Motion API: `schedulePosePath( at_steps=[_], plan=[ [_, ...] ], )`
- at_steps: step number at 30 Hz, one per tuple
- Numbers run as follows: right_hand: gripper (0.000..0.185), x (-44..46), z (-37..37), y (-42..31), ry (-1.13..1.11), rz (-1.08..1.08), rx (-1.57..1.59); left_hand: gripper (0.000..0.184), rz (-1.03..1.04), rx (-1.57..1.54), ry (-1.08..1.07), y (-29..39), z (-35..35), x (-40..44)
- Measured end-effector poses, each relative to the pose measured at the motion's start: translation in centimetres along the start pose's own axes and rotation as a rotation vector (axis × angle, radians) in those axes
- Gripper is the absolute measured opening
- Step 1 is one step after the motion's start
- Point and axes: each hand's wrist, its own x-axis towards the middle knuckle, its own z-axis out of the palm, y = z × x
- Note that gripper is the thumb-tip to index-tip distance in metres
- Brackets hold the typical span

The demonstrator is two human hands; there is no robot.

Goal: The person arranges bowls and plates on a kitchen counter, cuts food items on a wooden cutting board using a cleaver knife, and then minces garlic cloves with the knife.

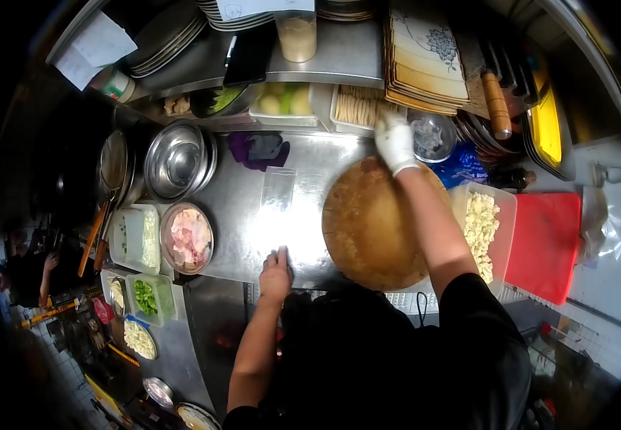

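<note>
My left hand [275, 275] rests bare at the front edge of the steel counter [239, 208], fingers apart and pointing forward, holding nothing. My right hand [395, 140], in a white glove, reaches past the round wooden chopping board [368, 222] to the back shelf. It is beside a white tray of pale sticks [355, 107] and a metal bowl with clear plastic [433, 136]. Its fingertips are blurred, so what they touch is unclear. A flat clear plastic piece [277, 189] lies on the counter between the hands.
Left are nested steel bowls [175, 161], a bowl of raw meat [189, 238] and a tub of greens [147, 297]. Right are a tub of pale pieces [481, 229] and a red board [545, 244]. Rectangular plates [425, 57] overhang the shelf. Another person's arm [47, 276] shows far left.
</note>
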Motion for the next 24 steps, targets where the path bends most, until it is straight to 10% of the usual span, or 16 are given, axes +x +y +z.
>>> schedulePosePath(
  at_steps=[5, 12, 16, 17, 21, 24],
  plan=[
    [0.033, 4.2, -0.4, 7.4, -0.508, -0.098, -0.629, 0.06, 0.013, -0.013, 0.048, -0.4, 0.7, 0.3],
    [0.036, 6.0, 6.6, 6.2, -0.731, 0.294, 0.059, 0.065, -0.16, -0.224, 0.176, 0.2, -3.3, -0.8],
    [0.034, 6.5, 8.9, 6.2, -0.775, 0.318, 0.152, 0.075, -0.458, -0.131, 0.804, -14.3, -5.9, -7.7],
    [0.034, 7.0, 8.9, 5.8, -0.784, 0.319, 0.141, 0.065, -0.87, -0.112, 0.621, -20.4, -7.0, -10.9],
    [0.035, 8.5, 9.7, 5.7, -0.74, 0.332, 0.026, 0.056, -1.263, -0.994, 1.494, -33.0, -11.0, -22.6],
    [0.035, 8.4, 12.9, 8.6, -0.729, 0.323, -0.002, 0.034, -1.328, -0.949, 1.385, -33.9, -9.9, -26.3]
  ],
)
